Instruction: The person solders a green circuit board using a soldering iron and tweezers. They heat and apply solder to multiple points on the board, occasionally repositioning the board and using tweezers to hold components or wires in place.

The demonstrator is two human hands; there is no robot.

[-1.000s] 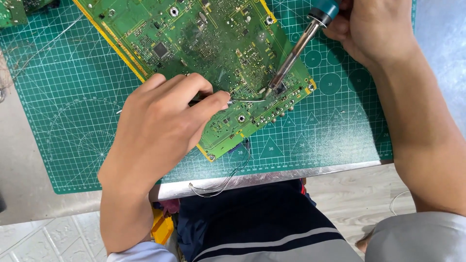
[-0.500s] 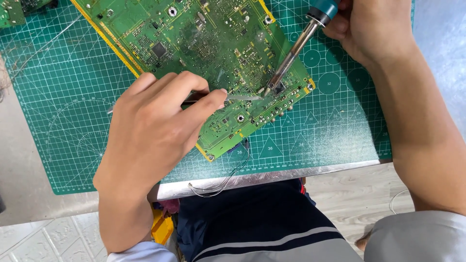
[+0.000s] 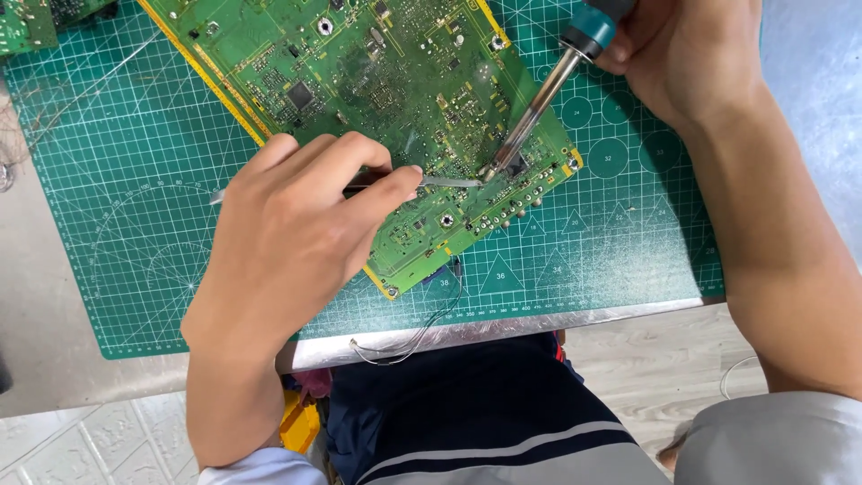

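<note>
Green gridded cutting mat [image 3: 135, 180] covers the bench, with a large green circuit board [image 3: 377, 99] lying tilted across its far middle. Left hand [image 3: 287, 242] rests on the board's near edge, fingers pinched shut on slim metal tweezers [image 3: 449, 181] pointing right. Right hand [image 3: 682, 54], far right, has its fingers closed round a soldering iron [image 3: 548, 90], whose tip meets the tweezer tips on the board.

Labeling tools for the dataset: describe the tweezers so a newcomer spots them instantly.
Find the green cutting mat, then the big circuit board lying on it. The left hand rests over the board's lower edge, pinching the tweezers: a thin flat silver strip, unlike the thicker teal-handled soldering iron whose tip it meets.
</note>
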